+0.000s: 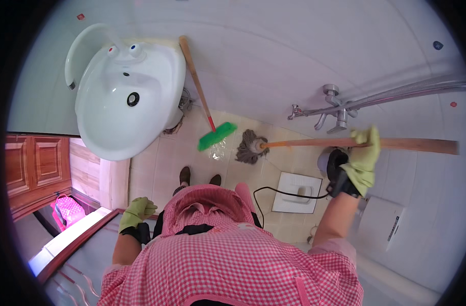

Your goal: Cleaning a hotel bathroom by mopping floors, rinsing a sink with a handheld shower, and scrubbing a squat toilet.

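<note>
My right hand (pixel 364 149), in a yellow-green rubber glove, grips the wooden handle of a mop (pixel 317 142). The handle runs across the right side of the view, below a wall-mounted tap. Its grey string head (pixel 252 147) rests on the tiled floor, to the right of a green-bristled broom (pixel 217 136). That broom's wooden stick leans toward the wall beside the washbasin. My left hand (pixel 139 211), gloved alike, hangs at my left side near the doorway with its fingers loosely bent and nothing visible in it.
A white washbasin (pixel 114 126) juts out at upper left. A squat toilet (pixel 286 202) is set in the floor at right, with a black cable (pixel 273 188) looping over it. Chrome mixer tap (pixel 338 109) and pipes project from the wall. The floor tiles (pixel 152 164) shine wet near the broom.
</note>
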### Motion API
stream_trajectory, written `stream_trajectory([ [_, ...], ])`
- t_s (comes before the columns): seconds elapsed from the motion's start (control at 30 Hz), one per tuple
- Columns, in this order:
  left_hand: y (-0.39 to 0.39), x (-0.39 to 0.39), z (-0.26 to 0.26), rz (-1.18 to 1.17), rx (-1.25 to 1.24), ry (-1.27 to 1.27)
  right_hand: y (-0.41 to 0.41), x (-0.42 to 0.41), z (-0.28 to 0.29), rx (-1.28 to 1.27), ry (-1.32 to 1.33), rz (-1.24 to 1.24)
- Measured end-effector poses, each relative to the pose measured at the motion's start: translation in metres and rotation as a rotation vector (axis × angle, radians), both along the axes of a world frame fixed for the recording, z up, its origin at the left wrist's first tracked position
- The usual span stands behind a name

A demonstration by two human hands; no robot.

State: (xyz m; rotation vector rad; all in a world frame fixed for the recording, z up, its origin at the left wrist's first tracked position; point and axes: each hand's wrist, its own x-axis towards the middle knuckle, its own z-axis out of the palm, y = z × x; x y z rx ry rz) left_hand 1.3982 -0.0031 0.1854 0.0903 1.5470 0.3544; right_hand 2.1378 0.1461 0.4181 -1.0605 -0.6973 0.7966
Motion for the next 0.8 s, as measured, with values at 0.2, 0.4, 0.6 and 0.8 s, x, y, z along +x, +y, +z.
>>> stream_trajectory([
  [0.2, -0.005, -0.014, -0.002, -0.214, 0.288, 0.028, -0.009, -0.077, 0.063, 0.144, -0.265, -0.537],
  [0.4, 0.023, 0.025, 0.027, -0.013, 0.071, 0.002, 0.017, -0.103, -0.005, -0.348, -0.209, -0.281],
  [0.6, 0.022, 0.014, 0.043, 0.022, 0.048, 0.134, 0.007, -0.106, 0.025, -0.097, -0.21, -0.329],
  [0.8, 0.005, -0.002, 0.04, -0.917, 0.759, 0.274, 0.025, -0.136, 0.009, -0.326, -0.255, -0.102],
])
